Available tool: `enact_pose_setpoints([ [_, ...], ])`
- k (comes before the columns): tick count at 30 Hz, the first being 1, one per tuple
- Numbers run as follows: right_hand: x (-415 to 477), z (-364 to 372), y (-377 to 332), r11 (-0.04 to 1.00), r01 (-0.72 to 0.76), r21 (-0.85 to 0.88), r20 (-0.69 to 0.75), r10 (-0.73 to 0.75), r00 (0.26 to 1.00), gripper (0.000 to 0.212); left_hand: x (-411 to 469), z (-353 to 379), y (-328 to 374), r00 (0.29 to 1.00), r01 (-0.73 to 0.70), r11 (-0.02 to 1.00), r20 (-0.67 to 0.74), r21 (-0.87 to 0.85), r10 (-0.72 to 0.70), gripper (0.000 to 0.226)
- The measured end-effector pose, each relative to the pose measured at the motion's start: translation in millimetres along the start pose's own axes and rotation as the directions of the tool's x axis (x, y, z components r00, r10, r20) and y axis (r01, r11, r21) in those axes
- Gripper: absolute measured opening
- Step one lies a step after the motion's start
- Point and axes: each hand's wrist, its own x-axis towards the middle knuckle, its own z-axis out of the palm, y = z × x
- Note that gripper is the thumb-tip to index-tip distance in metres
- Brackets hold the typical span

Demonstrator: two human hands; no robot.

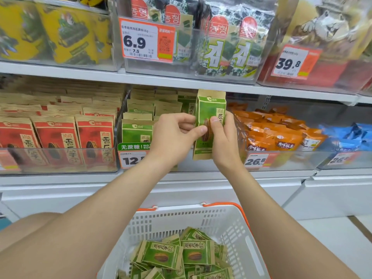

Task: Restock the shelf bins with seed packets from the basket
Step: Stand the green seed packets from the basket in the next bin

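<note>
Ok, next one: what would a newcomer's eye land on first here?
Dead centre, the left hand and right hand hold one green packet upright in front of the middle bin. At the bottom edge, a white basket with orange handles holds a loose heap of the same packets. Up top, the big 6.9 price tag stands out.

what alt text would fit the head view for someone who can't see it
A person's left-hand grip and right-hand grip hold a green seed packet upright before a shelf bin of matching packets. Below, a white basket holds more green packets.
</note>
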Motion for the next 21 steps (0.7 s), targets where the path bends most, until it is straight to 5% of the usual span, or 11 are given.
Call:
enact_pose_setpoints([
  [3,0.7,0.2,-0.6,0.999,-0.002,-0.036,0.019,0.003,1.000,0.026,0.1,0.9,1.6,0.973,0.229,0.931,0.036,-0.283,-0.229,0.022],
  [6,1.9,-1.9,-3.5,0.993,0.098,-0.067,0.018,-0.097,0.995,0.028,2.3,-3.2,4.7,0.972,0.229,0.933,0.016,-0.278,-0.234,0.019],
  [9,3.0,-1.0,-1.8,0.976,0.215,-0.025,-0.026,-0.216,0.976,0.026,7.1,-11.5,7.0,0.987,-0.116,0.973,-0.087,0.198,0.136,0.007],
  [12,7.5,1.7,6.5,0.955,0.253,-0.156,-0.050,-0.264,0.963,0.025,9.7,-21.1,7.1,0.906,-0.320,0.697,-0.009,0.641,0.424,0.011],
  [14,12.3,2.8,14.3,0.948,0.190,-0.256,0.004,-0.195,0.981,0.023,13.1,-23.8,-1.4,0.905,-0.318,0.518,0.092,0.794,0.415,0.030],
  [17,24.6,6.4,22.8,0.891,0.047,-0.452,0.093,-0.005,0.996,0.020,15.6,-25.6,-15.1,0.966,-0.233,0.337,0.177,0.912,0.189,0.068],
  [21,51.4,20.3,23.0,0.803,-0.219,-0.554,0.066,0.304,0.950,0.018,20.8,-27.6,-24.1,0.977,-0.209,0.243,0.194,0.947,0.086,0.077],
])
